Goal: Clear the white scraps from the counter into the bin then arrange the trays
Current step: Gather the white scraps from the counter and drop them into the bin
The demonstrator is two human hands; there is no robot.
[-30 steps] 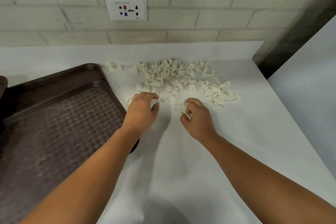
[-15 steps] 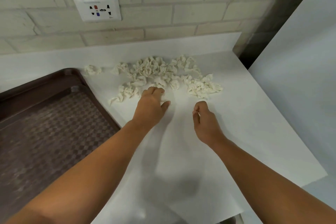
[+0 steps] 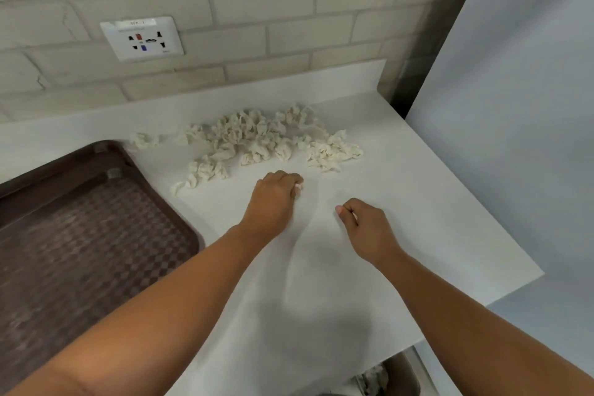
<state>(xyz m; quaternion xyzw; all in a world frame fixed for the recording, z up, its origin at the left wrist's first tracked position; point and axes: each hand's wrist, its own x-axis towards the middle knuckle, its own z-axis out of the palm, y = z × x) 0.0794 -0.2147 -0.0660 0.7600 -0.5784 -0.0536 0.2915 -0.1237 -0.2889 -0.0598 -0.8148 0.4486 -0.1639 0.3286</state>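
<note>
Two hands (image 3: 276, 199) (image 3: 366, 228) back; one tray (image 3: 80, 235)

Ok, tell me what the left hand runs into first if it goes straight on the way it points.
The left hand would probably meet the white scraps, right end of the pile, after a strip of bare counter; height is hard to judge.

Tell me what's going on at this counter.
A person is clearing white scraps off a white counter. The left hand is curled round a few scraps just in front of the pile. The right hand is curled too, with nothing visible in it. Most scraps lie at the counter's back. A brown tray sits left, and the bin is below the counter edge.
</note>
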